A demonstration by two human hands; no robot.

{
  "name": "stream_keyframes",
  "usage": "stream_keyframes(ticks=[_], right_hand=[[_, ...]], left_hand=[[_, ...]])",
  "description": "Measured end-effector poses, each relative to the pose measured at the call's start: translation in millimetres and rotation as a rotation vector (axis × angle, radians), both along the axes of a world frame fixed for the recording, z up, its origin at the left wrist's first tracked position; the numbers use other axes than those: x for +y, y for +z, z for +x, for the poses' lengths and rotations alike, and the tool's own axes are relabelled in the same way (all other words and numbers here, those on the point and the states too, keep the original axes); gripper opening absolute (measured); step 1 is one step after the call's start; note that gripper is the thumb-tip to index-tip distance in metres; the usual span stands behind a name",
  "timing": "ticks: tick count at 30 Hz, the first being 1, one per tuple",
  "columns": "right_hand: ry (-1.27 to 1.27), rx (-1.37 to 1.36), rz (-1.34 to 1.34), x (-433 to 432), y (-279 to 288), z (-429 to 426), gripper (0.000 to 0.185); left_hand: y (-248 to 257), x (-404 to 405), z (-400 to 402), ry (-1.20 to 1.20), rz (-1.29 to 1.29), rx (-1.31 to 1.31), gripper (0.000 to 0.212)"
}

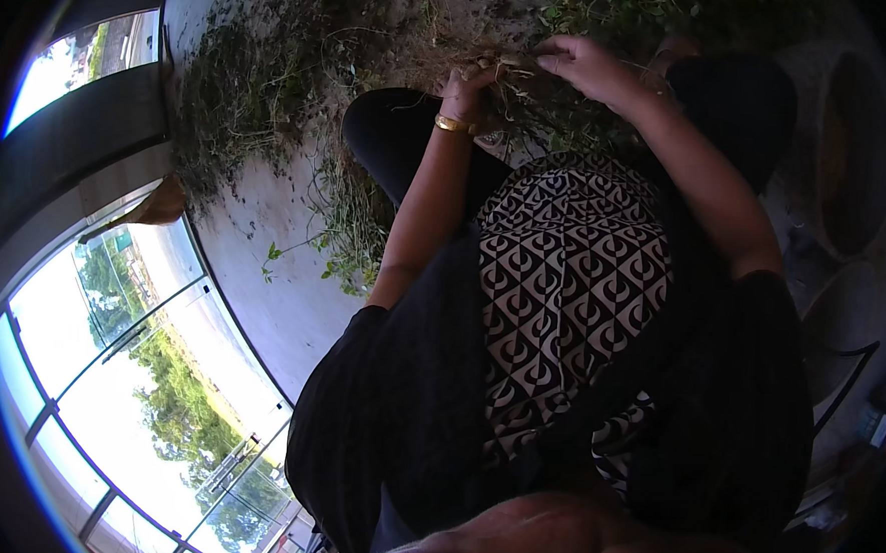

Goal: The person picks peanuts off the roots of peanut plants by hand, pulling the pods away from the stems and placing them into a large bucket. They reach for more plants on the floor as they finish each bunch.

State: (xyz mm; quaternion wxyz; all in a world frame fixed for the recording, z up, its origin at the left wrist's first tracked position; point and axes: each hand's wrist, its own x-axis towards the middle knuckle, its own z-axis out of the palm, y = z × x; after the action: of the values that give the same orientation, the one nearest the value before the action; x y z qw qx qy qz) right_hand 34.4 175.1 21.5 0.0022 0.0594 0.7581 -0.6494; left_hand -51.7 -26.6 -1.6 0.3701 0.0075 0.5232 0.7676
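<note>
My left hand (468, 90), with a gold-coloured bangle (455, 125) at the wrist, is closed around a bunch of plant stems with roots (499, 63) near the top middle. Pale, lumpy parts show above its fingers, too small to name surely. My right hand (567, 61) is just to the right of the bunch, thumb and forefinger close together by its end. Whether anything thin is between those fingertips cannot be told. Loose uprooted green plants (272, 87) lie on the floor on the left, and more leafy plants (607, 11) lie beyond my right hand.
My bent, dark-clothed legs (390, 131) flank the work area. A pale floor (261, 304) with scattered soil spreads to the left, beside large glass panes (129, 380). Large round containers (855, 155) stand in shadow at the right. A brown object (157, 203) lies near the glass.
</note>
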Motion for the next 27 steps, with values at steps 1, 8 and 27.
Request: stream_keyframes(ticks=[1, 8, 27], right_hand=[[0.055, 0.069, 0.016, -4, -4, -3, 0.022], [0.249, 0.256, 0.091, -39, 59, 27, 0.014], [0.296, -0.346, -0.368, -16, 20, -2, 0.048]], left_hand=[[-3, 0, -2, -0.013, -0.016, 0.074, 0.028], [-75, -45, -22, -0.075, -0.718, 0.909, 0.025], [-65, -21, -1, -0.053, -0.191, 0.555, 0.036]])
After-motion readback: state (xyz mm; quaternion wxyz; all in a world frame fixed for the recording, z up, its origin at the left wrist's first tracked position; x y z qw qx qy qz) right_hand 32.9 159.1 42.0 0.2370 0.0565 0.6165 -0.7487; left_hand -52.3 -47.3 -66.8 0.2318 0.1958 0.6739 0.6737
